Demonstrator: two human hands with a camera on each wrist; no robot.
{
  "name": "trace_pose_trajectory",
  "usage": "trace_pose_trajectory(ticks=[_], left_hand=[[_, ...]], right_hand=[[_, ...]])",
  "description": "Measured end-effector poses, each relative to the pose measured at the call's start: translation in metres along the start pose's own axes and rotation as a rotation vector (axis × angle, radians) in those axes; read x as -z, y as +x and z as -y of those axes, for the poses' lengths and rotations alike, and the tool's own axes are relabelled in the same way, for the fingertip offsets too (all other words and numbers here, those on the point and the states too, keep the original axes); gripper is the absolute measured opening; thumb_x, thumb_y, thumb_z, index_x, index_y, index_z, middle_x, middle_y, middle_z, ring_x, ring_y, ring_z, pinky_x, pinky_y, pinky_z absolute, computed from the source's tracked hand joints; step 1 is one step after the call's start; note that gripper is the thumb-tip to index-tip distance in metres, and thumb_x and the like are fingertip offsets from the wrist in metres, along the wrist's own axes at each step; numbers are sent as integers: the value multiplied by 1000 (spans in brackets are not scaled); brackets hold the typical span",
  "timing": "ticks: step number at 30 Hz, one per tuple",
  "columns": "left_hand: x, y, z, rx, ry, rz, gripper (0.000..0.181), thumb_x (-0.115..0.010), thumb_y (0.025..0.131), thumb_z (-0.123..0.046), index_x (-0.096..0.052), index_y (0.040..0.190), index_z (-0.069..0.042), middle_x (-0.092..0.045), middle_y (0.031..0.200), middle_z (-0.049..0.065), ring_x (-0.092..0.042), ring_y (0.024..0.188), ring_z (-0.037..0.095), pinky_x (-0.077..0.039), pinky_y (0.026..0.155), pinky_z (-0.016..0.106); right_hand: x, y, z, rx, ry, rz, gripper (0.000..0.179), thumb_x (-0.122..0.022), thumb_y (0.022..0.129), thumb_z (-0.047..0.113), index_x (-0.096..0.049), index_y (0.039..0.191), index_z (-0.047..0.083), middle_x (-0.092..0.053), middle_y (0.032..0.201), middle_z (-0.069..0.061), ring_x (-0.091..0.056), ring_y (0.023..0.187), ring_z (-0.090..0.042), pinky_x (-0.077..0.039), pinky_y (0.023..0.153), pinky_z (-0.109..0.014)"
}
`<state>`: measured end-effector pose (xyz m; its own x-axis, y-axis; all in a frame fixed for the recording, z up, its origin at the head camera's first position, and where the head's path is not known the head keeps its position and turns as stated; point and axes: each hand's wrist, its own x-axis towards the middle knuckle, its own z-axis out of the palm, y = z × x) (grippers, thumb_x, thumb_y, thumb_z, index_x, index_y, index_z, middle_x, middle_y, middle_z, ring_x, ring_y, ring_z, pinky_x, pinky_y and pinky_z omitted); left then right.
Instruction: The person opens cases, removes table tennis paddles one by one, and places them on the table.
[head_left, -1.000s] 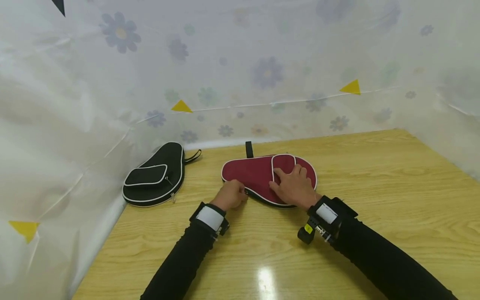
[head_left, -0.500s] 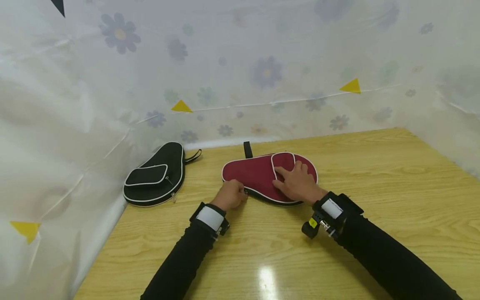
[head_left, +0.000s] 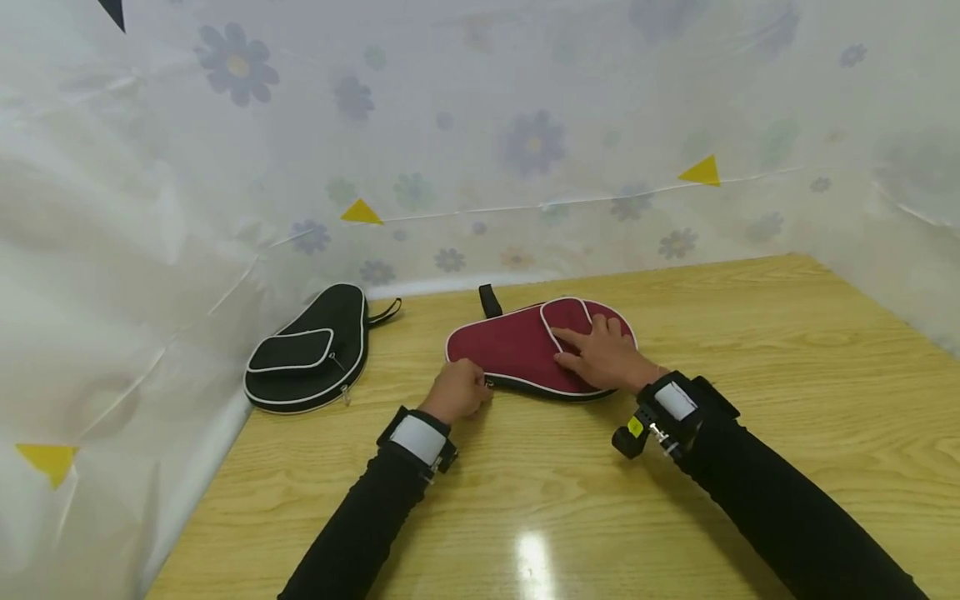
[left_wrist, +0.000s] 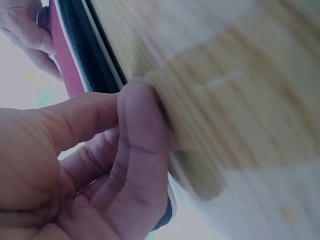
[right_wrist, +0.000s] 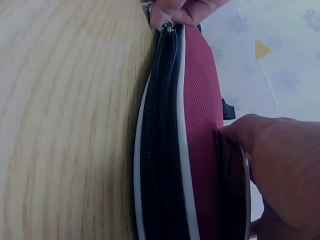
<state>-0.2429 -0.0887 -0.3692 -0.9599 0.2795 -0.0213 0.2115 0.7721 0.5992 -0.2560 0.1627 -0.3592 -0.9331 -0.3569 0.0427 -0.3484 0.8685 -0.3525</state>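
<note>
A dark red paddle-shaped zip case [head_left: 510,348] with white piping lies on the wooden table, its narrow end to the left. My left hand [head_left: 456,390] is at its near edge and pinches the zipper pull [right_wrist: 169,23] between thumb and fingertips. From there the black zipper [right_wrist: 159,120] runs along the side toward the wide end, as the right wrist view shows. My right hand [head_left: 609,357] rests with spread fingers on the wide end, over the front pocket [head_left: 564,317]. Its thumb touches the pocket's edge in the right wrist view.
A black case [head_left: 311,350] of the same shape, with its own pocket and wrist loop, lies at the left by the sheet-covered wall. A black strap [head_left: 490,302] sticks out behind the red case. Flower-printed sheeting [head_left: 450,167] stands along the table's back edge.
The red case has turned slightly, its wide end swinging away from me. My right hand has moved right and a little away with it. My left hand has stayed nearly still at the zipper.
</note>
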Motion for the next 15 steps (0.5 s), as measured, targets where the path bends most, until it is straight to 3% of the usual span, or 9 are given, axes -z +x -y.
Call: trace_pose_trajectory(ticks=[4, 15], left_hand=[[0, -1, 0, 16, -18, -4, 52, -69, 89, 4, -39, 49, -14, -40, 46, -5, -50, 42, 9, -45, 46, 21], [2, -6, -2, 19, 22, -44, 46, -68, 87, 5, -44, 51, -12, -50, 46, -3, -56, 42, 8, -41, 43, 18]], right_hand=[[4, 0, -2, 6, -1, 9, 53, -49, 106, 36, -45, 154, 15, -29, 144, -43, -32, 125, -55, -36, 94, -70], [10, 3, -7, 20, -11, 20, 49, -50, 106, 31, -48, 152, 13, -29, 147, -42, -29, 131, -57, -29, 101, -74]])
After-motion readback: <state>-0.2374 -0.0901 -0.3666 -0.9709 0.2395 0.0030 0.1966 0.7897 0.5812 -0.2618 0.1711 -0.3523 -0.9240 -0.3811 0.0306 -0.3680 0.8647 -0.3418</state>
